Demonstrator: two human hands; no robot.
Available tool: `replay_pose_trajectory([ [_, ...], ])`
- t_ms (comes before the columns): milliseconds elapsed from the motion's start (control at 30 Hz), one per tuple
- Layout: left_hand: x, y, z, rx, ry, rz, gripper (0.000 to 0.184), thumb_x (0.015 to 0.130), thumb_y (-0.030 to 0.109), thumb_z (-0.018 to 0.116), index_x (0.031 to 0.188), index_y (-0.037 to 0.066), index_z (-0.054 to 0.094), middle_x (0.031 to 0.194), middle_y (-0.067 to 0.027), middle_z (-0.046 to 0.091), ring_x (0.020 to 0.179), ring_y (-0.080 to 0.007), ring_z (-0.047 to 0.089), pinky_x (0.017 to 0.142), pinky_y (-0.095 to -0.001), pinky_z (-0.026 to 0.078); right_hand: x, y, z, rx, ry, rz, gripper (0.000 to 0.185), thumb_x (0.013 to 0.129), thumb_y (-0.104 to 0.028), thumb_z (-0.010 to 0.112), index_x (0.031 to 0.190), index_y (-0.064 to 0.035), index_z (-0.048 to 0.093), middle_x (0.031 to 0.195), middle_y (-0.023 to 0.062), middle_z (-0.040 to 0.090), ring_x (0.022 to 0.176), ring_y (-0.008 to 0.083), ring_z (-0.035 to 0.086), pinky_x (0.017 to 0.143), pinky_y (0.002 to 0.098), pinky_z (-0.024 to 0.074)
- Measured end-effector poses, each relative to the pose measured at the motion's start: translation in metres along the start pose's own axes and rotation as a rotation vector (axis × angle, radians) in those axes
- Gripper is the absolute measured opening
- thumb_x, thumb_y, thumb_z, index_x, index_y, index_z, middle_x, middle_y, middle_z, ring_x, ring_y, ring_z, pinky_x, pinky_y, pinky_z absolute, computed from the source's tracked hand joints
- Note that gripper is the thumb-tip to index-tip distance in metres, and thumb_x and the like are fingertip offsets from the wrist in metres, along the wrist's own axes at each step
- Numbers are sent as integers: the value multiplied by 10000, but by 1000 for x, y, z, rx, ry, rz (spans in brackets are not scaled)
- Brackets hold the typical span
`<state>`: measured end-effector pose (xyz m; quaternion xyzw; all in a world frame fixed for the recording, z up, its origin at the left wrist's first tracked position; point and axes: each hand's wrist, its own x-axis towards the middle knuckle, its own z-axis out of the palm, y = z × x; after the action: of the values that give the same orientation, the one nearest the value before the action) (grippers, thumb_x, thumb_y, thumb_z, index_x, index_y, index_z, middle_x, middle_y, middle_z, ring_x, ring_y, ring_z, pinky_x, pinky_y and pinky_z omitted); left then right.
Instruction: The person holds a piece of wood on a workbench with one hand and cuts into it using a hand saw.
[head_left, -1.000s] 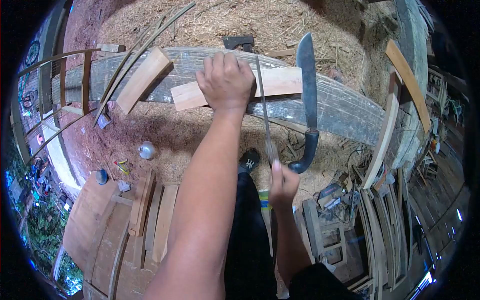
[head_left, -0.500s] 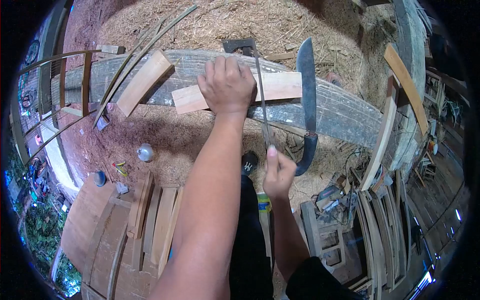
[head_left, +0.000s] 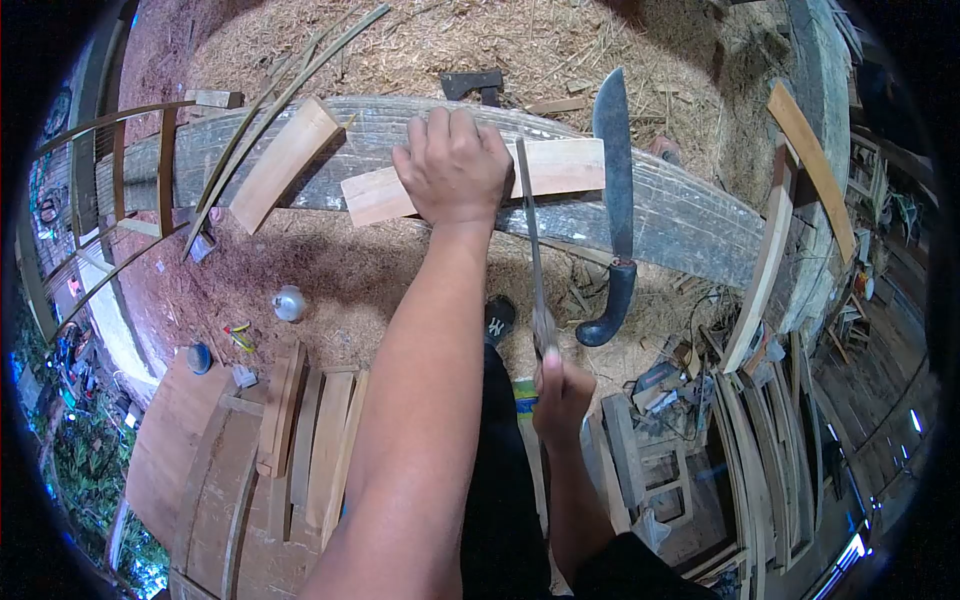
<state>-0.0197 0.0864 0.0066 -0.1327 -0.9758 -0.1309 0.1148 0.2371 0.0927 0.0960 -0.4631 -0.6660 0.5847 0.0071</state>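
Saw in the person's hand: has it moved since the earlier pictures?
Yes. The saw and the right hand first went away from the body, then came back towards it, now nearer than in either earlier picture. Nothing was taken hold of or let go. The left hand stayed on the pale board; the machete still lies beside it.

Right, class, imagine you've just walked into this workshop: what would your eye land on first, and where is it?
Probably the big machete with its dark, curved handle, lying over the weathered plank at the pale board's right end. Next, the left hand pressing on that board, and the thin blade in the right hand, crossing it just beside.
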Motion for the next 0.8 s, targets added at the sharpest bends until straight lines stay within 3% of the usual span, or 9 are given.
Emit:
replay_pose_trajectory([
  [200,0,0,-1,-11,11,-2,146,793,226,662,715,110,618,823,-47,621,819,-269,611,690,-446,446,56,-28,20,-42,-43,-54,484,1062,-237,539,649,8,476,562,15,384,550,92,389,501,333,313],
  [367,-2,2,-4,-16,-11,-15,145,793,222,661,715,107,621,827,-54,620,828,-273,612,705,-453,448,-5,4,-1,-2,-10,-47,482,1066,-256,550,683,23,458,586,5,358,600,76,353,512,329,304],
  [500,0,1,-3,8,-2,-11,145,793,215,657,708,105,616,827,-62,616,828,-278,612,707,-456,452,12,-19,5,-76,-36,44,482,1065,-254,553,685,30,464,583,8,369,597,76,356,512,329,307],
  [600,1,1,-2,-16,10,-14,151,794,217,657,703,105,610,828,-65,615,834,-286,612,708,-462,450,54,-19,31,26,7,-16,470,1054,-234,552,653,5,502,557,19,402,543,90,390,504,334,327],
  [800,0,1,-2,19,-32,-7,130,769,225,691,737,113,634,826,-46,622,861,-253,601,729,-438,443,-3,-16,-8,-38,-44,75,465,1049,-223,554,650,13,512,558,52,476,539,111,454,510,339,356],
])
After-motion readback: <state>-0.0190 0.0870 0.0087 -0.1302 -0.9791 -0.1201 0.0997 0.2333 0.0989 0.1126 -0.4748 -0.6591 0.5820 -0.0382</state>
